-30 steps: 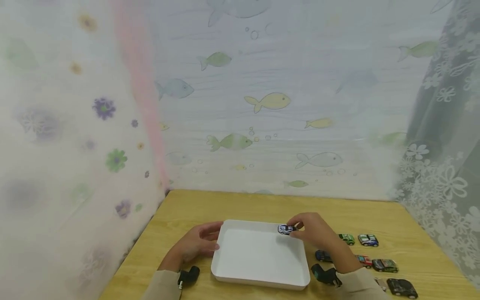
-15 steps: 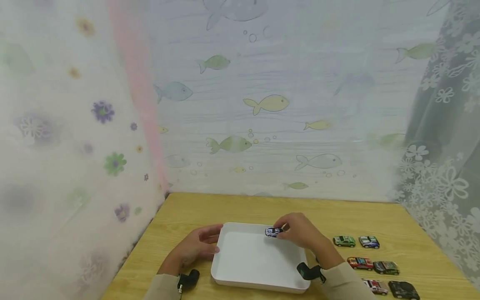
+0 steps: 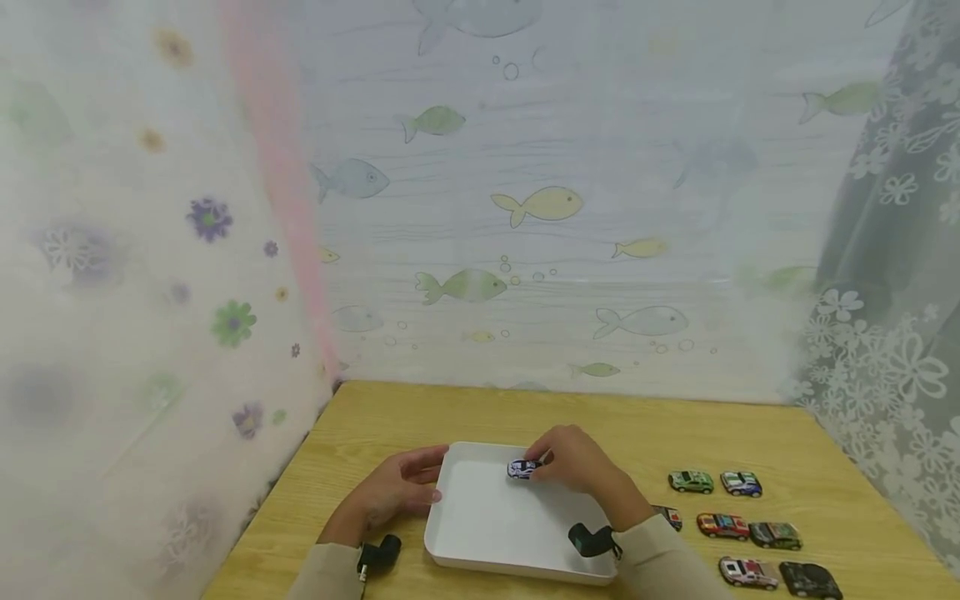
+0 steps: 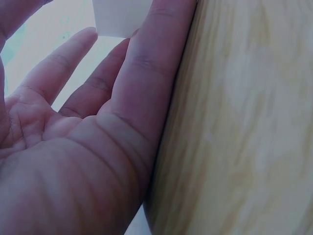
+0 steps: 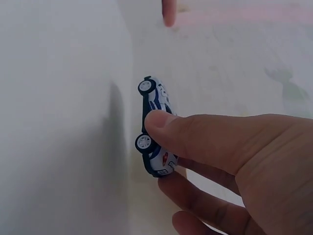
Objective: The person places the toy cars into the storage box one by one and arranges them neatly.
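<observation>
A small white and blue toy car is pinched between thumb and fingers of the right hand over the far part of the white tray at lower centre, whose left rim is touched by the relaxed, straight-fingered left hand.

Soft, even, bright light throughout; wrist views blur up close, head view's edges bend.

The right sleeve hides most of 1 toy car; the black car is cut by the bottom edge.
</observation>
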`<state>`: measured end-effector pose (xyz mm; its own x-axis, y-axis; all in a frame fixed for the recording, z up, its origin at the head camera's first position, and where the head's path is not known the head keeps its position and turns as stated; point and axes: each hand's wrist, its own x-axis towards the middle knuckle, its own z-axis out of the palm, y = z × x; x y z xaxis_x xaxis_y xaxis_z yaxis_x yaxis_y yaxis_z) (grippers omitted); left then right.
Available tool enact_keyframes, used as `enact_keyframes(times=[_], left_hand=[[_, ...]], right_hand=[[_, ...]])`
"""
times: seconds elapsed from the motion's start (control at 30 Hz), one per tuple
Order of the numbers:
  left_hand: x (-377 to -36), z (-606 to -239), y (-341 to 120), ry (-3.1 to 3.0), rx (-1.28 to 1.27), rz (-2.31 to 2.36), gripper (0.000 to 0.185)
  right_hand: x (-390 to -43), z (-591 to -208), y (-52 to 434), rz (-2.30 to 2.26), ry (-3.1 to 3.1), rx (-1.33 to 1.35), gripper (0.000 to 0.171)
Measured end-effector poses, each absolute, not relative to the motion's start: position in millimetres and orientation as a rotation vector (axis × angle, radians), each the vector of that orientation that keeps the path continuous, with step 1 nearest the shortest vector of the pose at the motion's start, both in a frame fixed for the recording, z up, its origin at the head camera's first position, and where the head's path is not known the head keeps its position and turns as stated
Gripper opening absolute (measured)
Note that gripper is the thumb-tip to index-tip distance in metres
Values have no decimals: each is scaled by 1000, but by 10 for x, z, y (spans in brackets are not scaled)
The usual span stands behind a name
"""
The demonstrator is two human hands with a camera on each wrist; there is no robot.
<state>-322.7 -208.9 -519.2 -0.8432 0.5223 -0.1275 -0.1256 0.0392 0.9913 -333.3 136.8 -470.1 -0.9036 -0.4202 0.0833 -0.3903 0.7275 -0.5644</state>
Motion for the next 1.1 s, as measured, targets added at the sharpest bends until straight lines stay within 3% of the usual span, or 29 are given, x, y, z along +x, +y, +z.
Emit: enact_keyframes(times=[1.1], left_hand=[[-3245, -5231, -2089, 1866, 341, 1864, 83]], right_hand=[[-3440, -4741, 663, -738, 2939, -676, 15]])
